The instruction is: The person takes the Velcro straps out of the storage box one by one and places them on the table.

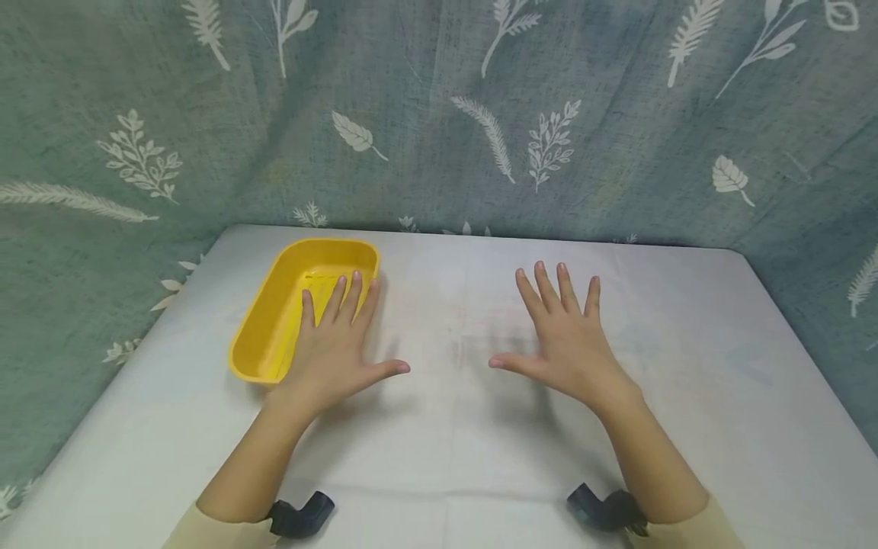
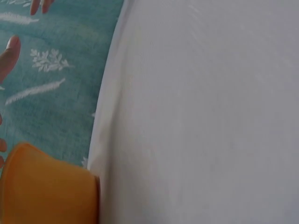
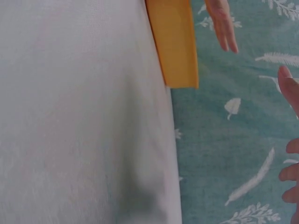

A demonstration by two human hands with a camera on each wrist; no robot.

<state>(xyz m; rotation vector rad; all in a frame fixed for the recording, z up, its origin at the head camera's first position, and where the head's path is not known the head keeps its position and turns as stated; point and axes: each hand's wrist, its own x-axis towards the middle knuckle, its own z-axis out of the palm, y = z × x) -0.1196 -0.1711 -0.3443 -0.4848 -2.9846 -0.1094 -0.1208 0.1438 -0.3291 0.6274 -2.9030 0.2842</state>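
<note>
Fingers (image 1: 352,296) of the left hand (image 1: 331,358) and right hand (image 1: 575,349) stand straight and widely spread, holding nothing, thumbs (image 1: 386,370) pointing inward. The yellow tray (image 1: 273,314) lies at far left on the white table (image 1: 446,450), its right side partly hidden behind the left hand; the right hand hovers well apart from it, right of centre.

We see a plain, pale-beige cloth left sleeve (image 1: 218,531) and a matching right sleeve (image 1: 689,528), both stopping short of the wrist. Beside the left cuff we make out a black, elbow-shaped device (image 1: 302,518); its dark, similarly bent twin (image 1: 598,508) sits at the right one. The left hand (image 1: 334,347) and right hand (image 1: 568,343) are bare.
</note>
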